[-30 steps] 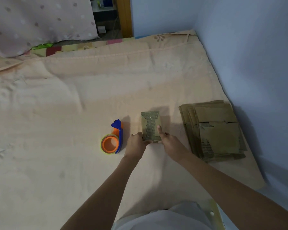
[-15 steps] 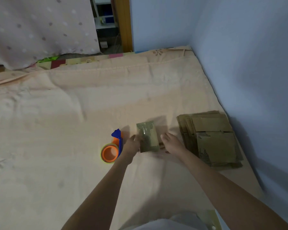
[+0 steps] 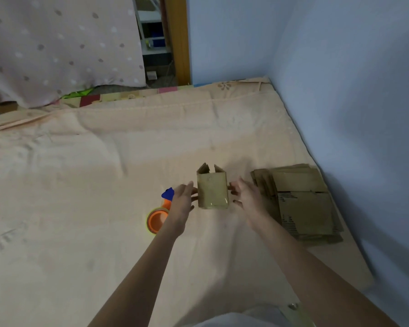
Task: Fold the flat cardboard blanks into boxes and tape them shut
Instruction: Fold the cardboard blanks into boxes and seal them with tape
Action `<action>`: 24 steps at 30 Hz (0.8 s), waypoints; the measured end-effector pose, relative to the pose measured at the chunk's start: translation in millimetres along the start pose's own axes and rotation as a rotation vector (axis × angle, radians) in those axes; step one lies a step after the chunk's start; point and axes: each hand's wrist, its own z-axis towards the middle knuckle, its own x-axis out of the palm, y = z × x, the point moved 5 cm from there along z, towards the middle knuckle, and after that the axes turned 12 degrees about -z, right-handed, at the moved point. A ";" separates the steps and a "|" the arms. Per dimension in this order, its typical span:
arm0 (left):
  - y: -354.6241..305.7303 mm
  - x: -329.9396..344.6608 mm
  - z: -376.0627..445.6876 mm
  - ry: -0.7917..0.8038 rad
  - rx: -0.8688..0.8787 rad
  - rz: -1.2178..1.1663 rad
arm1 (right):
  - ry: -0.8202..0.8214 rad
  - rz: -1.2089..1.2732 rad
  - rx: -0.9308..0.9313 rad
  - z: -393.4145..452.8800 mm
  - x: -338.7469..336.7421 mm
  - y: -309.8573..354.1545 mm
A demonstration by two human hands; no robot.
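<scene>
One small cardboard box (image 3: 213,193) stands upright near the middle of the peach bed sheet (image 3: 80,185), its top flaps open and pointing up. The left hand (image 3: 182,201) is at the box's 9 o'clock side, fingers straight and spread, the fingertips touching or almost touching the wall; I cannot tell which. The right hand (image 3: 244,194) is at 3 o'clock, fingers loosely spread, not curled around the box. At 3 o'clock beyond the right hand, a stack of flat cardboard blanks (image 3: 300,204) lies beside the blue wall (image 3: 352,102). At 8 o'clock from the box, an orange and blue tape dispenser (image 3: 158,214) lies partly hidden behind the left hand.
</scene>
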 end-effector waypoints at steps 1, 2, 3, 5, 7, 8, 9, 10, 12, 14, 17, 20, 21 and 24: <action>4.3 -1.5 -3.5 0.011 -0.015 0.010 | 0.006 -0.018 0.022 -1.6 0.9 -7.2; 9.6 -2.3 -7.0 0.027 -0.044 0.018 | 0.020 -0.009 0.060 -6.1 2.2 -12.9; 14.8 -2.2 -10.4 0.039 -0.082 0.021 | 0.051 -0.005 0.108 -10.9 3.8 -18.2; 23.7 -3.1 -15.6 0.038 -0.162 0.054 | 0.086 -0.045 0.171 -16.6 4.8 -27.2; 29.8 -3.1 -17.6 0.059 -0.222 0.126 | 0.106 -0.129 0.209 -19.6 3.4 -32.5; 31.9 -2.3 -18.4 0.081 -0.245 0.166 | 0.113 -0.189 0.232 -22.5 2.4 -33.4; 34.6 -1.7 -18.3 0.103 -0.257 0.215 | 0.125 -0.261 0.245 -22.8 1.7 -35.0; 37.2 -0.9 -17.9 0.122 -0.253 0.280 | 0.146 -0.329 0.243 -24.6 2.1 -34.7; 43.1 0.7 -18.1 0.138 -0.235 0.423 | 0.202 -0.446 0.230 -30.5 5.5 -35.6; 50.2 2.2 -20.9 0.140 -0.236 0.535 | 0.220 -0.493 0.216 -31.4 11.5 -42.0; 58.0 4.8 -27.3 0.138 -0.226 0.628 | 0.188 -0.588 0.163 -30.4 17.7 -54.3; 58.6 6.3 -29.4 0.117 -0.166 0.629 | 0.118 -0.725 0.073 -27.9 21.3 -55.2; 57.6 5.6 -29.3 0.132 -0.161 0.621 | 0.118 -0.752 0.054 -29.3 20.9 -51.9; 54.4 -5.1 -27.9 0.235 -0.197 0.485 | 0.173 -0.773 0.064 -28.0 10.8 -51.0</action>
